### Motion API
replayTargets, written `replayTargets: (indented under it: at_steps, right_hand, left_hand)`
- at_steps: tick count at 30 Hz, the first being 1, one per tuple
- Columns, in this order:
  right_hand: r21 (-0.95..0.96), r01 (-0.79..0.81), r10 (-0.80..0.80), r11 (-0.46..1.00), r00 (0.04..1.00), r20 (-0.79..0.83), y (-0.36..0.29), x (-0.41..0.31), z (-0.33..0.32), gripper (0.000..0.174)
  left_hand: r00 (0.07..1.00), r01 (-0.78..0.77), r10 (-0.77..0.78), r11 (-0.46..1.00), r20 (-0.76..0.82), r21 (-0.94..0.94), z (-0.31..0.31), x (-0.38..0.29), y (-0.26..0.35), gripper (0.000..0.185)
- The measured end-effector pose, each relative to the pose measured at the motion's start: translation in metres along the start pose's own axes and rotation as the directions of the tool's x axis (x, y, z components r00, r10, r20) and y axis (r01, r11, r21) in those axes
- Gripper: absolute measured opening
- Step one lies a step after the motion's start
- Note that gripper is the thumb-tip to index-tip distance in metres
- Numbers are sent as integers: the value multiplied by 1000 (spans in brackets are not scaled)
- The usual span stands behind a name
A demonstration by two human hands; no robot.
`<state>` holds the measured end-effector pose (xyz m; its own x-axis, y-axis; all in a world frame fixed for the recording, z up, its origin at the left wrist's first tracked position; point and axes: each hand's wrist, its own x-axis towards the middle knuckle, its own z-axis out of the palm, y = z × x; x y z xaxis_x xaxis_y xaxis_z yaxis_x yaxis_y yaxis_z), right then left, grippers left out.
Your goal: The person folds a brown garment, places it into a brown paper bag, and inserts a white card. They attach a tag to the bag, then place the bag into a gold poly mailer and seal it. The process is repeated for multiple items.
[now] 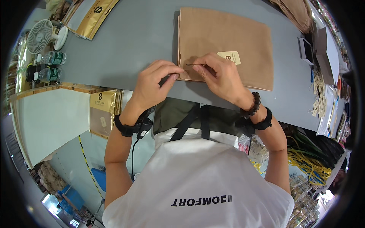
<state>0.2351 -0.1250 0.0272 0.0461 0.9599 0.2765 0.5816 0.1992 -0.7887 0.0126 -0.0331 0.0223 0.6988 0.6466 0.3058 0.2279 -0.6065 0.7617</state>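
A folded tan cloth [228,31] lies on the grey table, with a cream paper tag [235,57] on it, partly behind my right hand [222,77]. Between the thumb and forefinger of that hand is a small thin pin-like metal piece [189,65], its tip pointing left. My left hand [156,79] is at the cloth's near left corner, thumb and forefinger pinched close at its edge. Whether these fingers grip the cloth or something fine cannot be made out.
Gold-printed plastic bags [94,17] lie at the table's far left, near a white fan [40,36] and two water bottles [54,58]. More tan cloth [296,14] is at the far right, above an open white box [305,51] and bundled string tags [319,97].
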Motion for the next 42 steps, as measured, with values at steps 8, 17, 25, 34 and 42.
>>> replayTargets:
  at_steps: [8, 17, 25, 34, 42]
  right_hand:
    - [41, -140, 135, 989, 985, 111, -2, 5, 0, 5]
    - [-34, -1, 7, 999, 985, 172, 7, 8, 6, 7]
    - [53, -59, 49, 997, 983, 179, 9, 13, 14, 4]
    - [97, -236, 211, 967, 953, 215, 3, 12, 7, 12]
    - [-136, 278, -280, 951, 960, 2, 17, -1, 22, 19]
  left_hand:
    - [985, -168, 161, 975, 62, 143, 4, -2, -8, 18]
    - [994, -106, 108, 992, -30, 65, 13, -2, -14, 12]
    - [997, 39, -39, 999, -69, -11, 19, -1, -10, 12]
    - [914, 398, -405, 892, 12, -215, 16, -4, 2, 6]
    - [810, 582, -536, 691, 238, -428, 5, 5, -10, 17]
